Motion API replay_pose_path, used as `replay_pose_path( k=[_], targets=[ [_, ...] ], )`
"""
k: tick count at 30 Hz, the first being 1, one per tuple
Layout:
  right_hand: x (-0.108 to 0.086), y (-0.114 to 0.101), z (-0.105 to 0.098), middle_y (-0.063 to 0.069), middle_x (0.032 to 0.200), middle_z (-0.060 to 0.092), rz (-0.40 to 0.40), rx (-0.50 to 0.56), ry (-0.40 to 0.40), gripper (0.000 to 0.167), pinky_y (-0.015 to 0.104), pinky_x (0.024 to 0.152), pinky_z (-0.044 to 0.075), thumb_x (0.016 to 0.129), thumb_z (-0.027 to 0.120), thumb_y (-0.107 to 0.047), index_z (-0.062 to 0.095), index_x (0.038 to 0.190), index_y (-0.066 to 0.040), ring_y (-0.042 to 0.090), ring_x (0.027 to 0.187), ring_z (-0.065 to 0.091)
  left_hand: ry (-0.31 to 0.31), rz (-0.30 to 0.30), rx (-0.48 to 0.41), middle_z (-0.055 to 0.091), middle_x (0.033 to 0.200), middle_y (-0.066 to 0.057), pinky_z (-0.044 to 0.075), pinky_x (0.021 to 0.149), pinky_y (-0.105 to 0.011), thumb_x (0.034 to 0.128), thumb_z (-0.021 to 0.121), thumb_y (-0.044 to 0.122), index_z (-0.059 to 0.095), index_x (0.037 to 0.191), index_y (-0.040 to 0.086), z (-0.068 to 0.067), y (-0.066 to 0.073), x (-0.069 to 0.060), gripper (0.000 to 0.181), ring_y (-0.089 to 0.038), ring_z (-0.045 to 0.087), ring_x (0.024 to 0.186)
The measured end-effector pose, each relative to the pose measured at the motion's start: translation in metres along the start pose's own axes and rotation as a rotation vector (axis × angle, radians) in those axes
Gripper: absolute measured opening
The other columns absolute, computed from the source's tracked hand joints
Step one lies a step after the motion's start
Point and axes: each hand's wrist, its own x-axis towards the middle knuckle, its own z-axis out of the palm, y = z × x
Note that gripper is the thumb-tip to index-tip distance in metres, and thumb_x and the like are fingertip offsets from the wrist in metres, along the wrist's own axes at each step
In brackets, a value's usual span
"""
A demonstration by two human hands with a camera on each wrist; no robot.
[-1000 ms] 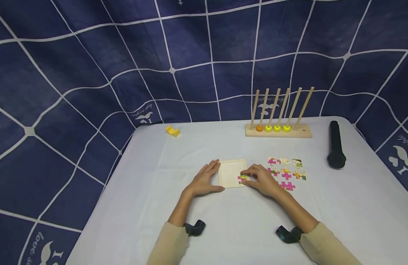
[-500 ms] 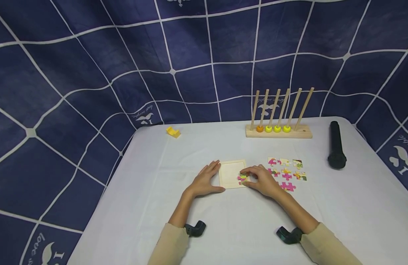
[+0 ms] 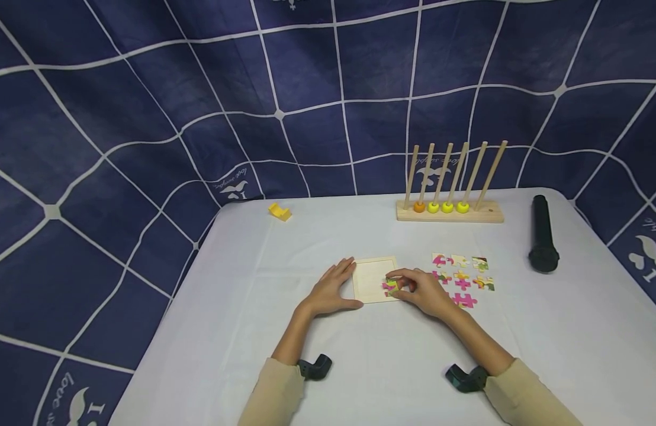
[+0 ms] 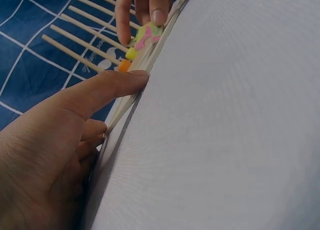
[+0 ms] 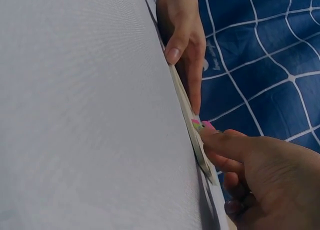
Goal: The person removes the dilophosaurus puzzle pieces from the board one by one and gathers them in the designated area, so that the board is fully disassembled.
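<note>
A square wooden puzzle frame (image 3: pixel 367 283) lies on the white table. At its left side rests my left hand (image 3: pixel 328 292), thumb at the near corner and fairly straight fingers along the edge toward the far corner. My right hand (image 3: pixel 425 292) pinches a pink and green jigsaw piece (image 3: pixel 389 285) between thumb and fingers at the frame's right side. The pinched piece (image 5: pixel 204 125) is mostly hidden by the fingers in the right wrist view. To the right lie several loose jigsaw pieces (image 3: pixel 461 283) in rough rows, the nearest partly behind the right hand.
A wooden peg rack (image 3: pixel 449 215) with upright rods, one orange bead and several yellow ones stands at the back. A black microphone (image 3: pixel 542 234) lies at the right. A small yellow block (image 3: pixel 279 212) sits at the back left. Behind hangs a blue checked curtain (image 3: pixel 306 136).
My right fingers shift slightly around the jigsaw piece over the frame's right side. The left hand stays against the frame, and the loose pieces have not moved.
</note>
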Motion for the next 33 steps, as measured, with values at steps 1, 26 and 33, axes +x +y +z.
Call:
replay_pose_path(
  k=[1, 26, 33],
  targets=[
    [0.000, 0.000, -0.001, -0.012, 0.073, 0.060, -0.005, -0.003, 0.008, 0.037, 0.024, 0.054, 0.037, 0.073, 0.079, -0.014, 0.068, 0.108, -0.019, 0.009, 0.061, 0.042, -0.001, -0.001, 0.001, 0.016, 0.153, 0.000, 0.007, 0.112, -0.031, 0.0716, 0.072, 0.048, 0.025, 0.146, 0.008, 0.000, 0.000, 0.000, 0.097, -0.014, 0.008, 0.140],
    [-0.070, 0.027, -0.089, -0.002, 0.074, 0.062, 0.159, -0.021, 0.183, 0.040, 0.023, 0.044, 0.033, 0.073, 0.078, -0.015, 0.066, 0.111, -0.014, 0.009, 0.058, 0.040, 0.007, -0.007, -0.016, 0.017, 0.153, -0.001, 0.007, 0.112, -0.031, 0.0714, 0.073, 0.047, 0.025, 0.146, 0.008, -0.002, 0.002, -0.001, 0.097, -0.015, 0.009, 0.140],
    [-0.100, 0.046, -0.114, -0.002, 0.072, 0.057, 0.276, -0.117, 0.166, 0.039, 0.025, 0.047, 0.030, 0.076, 0.077, -0.020, 0.064, 0.112, -0.011, 0.007, 0.061, 0.039, 0.004, 0.000, -0.018, 0.017, 0.153, -0.002, 0.008, 0.112, -0.033, 0.0714, 0.073, 0.048, 0.025, 0.146, 0.007, -0.001, 0.002, -0.001, 0.097, -0.016, 0.010, 0.140]
  ],
)
